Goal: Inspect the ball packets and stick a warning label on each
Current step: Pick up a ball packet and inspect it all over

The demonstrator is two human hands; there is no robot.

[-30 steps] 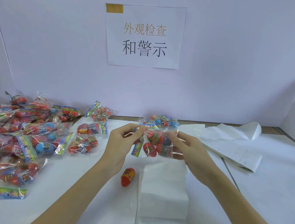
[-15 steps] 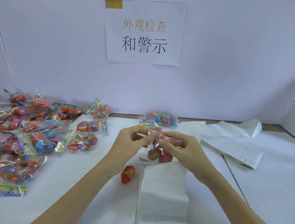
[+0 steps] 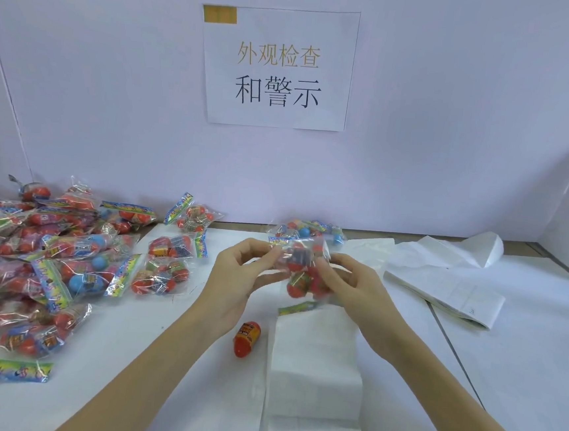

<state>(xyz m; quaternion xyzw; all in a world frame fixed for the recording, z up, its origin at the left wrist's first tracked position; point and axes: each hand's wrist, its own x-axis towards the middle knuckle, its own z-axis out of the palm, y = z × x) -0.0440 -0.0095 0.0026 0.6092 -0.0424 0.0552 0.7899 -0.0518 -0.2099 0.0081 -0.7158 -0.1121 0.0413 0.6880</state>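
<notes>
Over on the left, a big heap of clear plastic packets of red and blue balls (image 3: 32,255) sprawls across the white table (image 3: 520,373), and none of them shows a label that I can make out, so the bulk of the job looks to be ahead. Near the front edge lies one flat, rainbow-striped header strip (image 3: 4,369) on its own. Moving in, the left hand (image 3: 239,280) is curled, thumb and fingertips pinching the left edge of the clear ball packet (image 3: 305,272) held up above the table at centre. Below it, a lone red ball with an orange sticker (image 3: 246,338) lies loose beside the long white strip of label backing paper (image 3: 316,348). The right hand (image 3: 349,283) grips the packet's right side, fingers wrapped round it. That reads as inspection in progress, sticker not yet on as far as I can tell. Behind sits one more ball packet by the wall (image 3: 309,229), and further right a stack of white paper sheets (image 3: 449,284).
</notes>
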